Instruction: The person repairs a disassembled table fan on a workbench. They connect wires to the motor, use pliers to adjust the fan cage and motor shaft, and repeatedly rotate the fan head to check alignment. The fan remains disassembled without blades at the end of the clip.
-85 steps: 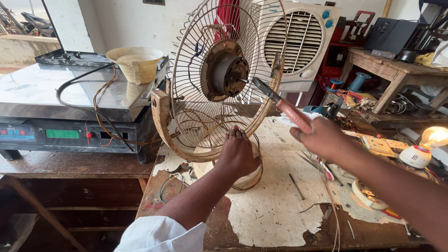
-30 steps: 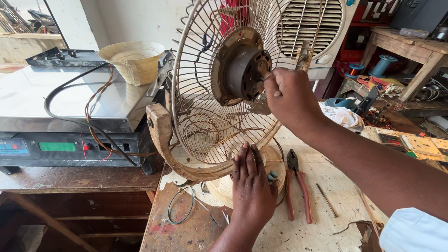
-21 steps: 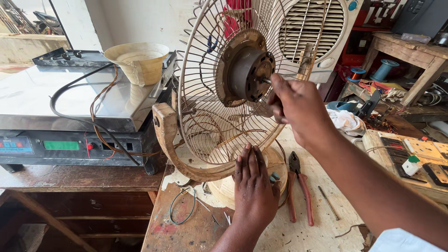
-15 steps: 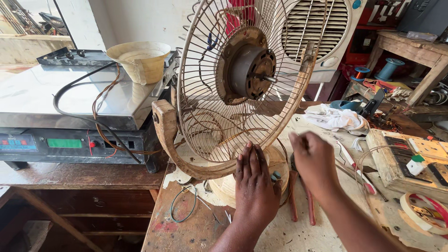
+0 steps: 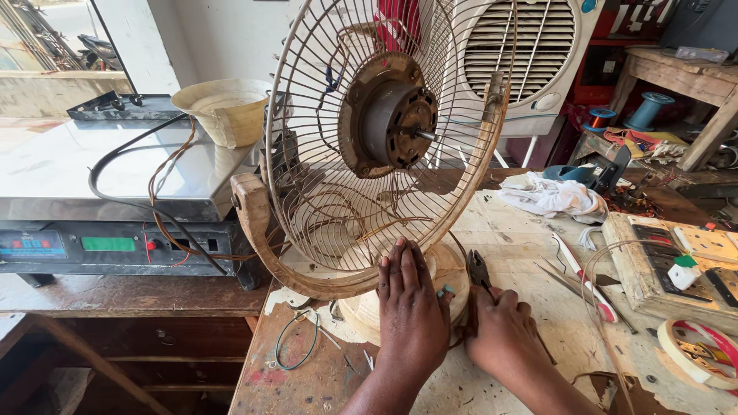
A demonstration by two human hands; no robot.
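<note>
Holding the fan base (image 5: 361, 311) flat with my open left hand (image 5: 411, 307), I close my right hand (image 5: 503, 338) on the pliers (image 5: 480, 273). Next I probably need to lift them to the motor shaft (image 5: 419, 134).

Worn wooden bench (image 5: 530, 253) bears fan base (image 5: 453, 269), pliers (image 5: 480, 270), white rag (image 5: 553, 196), tape roll (image 5: 696, 350), switchboard (image 5: 676, 257).

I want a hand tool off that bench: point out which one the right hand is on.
The pliers beside the fan base: the right hand covers their handles, only the dark jaws showing. The red-and-white screwdriver lies apart, untouched.
</note>
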